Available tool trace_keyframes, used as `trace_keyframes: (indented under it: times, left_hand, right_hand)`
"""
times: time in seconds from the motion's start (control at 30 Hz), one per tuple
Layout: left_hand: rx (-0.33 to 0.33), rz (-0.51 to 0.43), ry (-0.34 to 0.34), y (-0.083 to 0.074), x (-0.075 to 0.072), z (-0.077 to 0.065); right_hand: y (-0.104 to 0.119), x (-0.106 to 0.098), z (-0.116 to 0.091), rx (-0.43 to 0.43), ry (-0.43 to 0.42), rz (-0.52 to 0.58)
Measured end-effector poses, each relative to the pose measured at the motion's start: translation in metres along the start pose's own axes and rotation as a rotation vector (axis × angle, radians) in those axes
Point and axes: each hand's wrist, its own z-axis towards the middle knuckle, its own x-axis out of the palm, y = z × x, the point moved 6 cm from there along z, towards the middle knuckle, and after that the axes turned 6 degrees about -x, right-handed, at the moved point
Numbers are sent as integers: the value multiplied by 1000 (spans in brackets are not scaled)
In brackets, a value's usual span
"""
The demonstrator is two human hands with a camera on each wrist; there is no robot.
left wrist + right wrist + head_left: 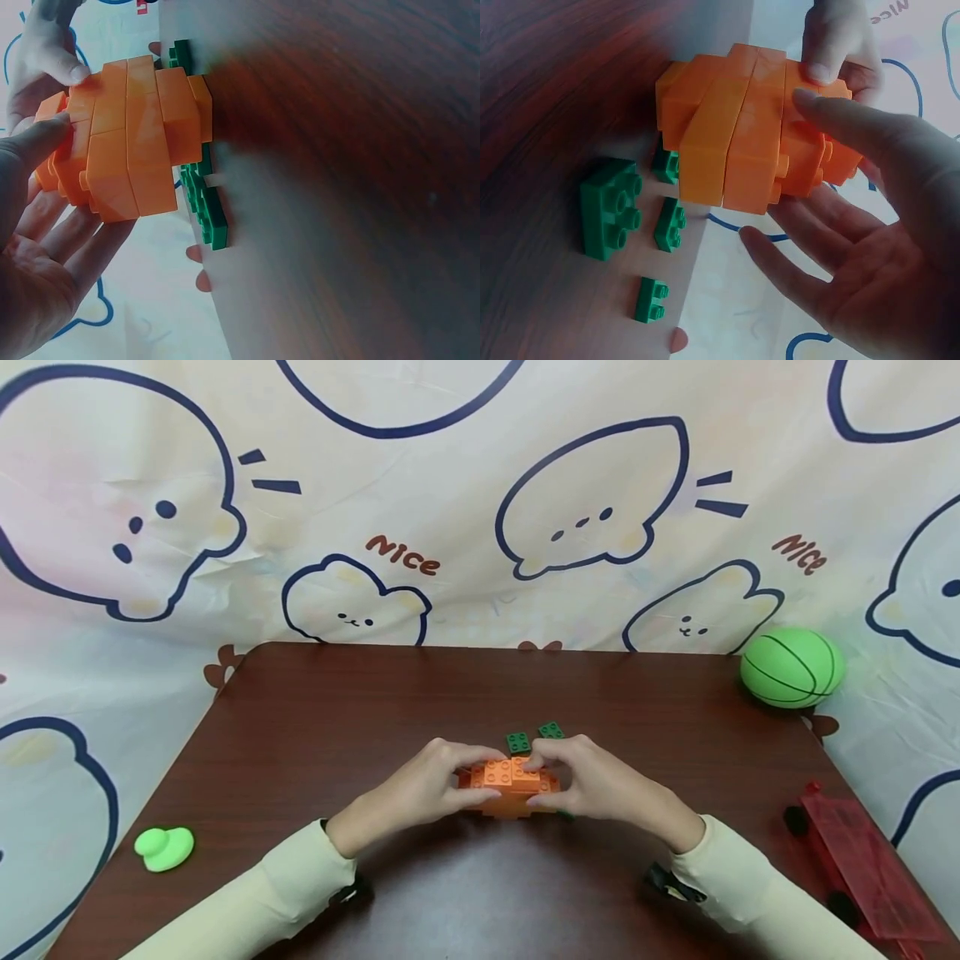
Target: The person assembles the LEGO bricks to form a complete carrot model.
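Observation:
Both hands grip a rounded assembly of stacked orange toy bricks [510, 802] above the middle of the table. My left hand [420, 785] holds its left end, thumb on the near side and fingers behind. From the other end, my right hand [600, 777] pinches it in the same manner. In the right wrist view the stepped layers of the orange assembly [754, 127] show, with studs pointing towards the palm. Several loose green bricks lie on the table, among them a larger green brick [611, 214] and a small green brick [517, 742] just beyond the hands.
The dark brown table [360, 693] ends at a cartoon-printed cloth [465, 502]. A lime green rubber-duck-like toy [163, 849] sits at the left. On the right are a green ball [792, 667] at the far corner and a translucent red wheeled toy [862, 868] along the edge.

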Motion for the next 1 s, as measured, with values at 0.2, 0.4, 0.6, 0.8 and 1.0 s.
trace_keyframes:
  times: [0.2,0.4,0.6,0.8,1.0]
  left_hand:
    - [-3,-3,-4,0,0,1]
    - [-10,-14,2,1,0,-1]
    - [-11,-12,1,1,0,0]
    - [-18,-14,1,1,0,1]
    - [-25,-15,6,1,0,1]
  right_hand:
    - [-2,0,1,18,4,-7]
    - [-2,1,2,16,15,-22]
    - [-2,0,1,27,12,-30]
    - [-2,-1,1,6,15,-50]
    - [-2,1,-2,2,21,-79]
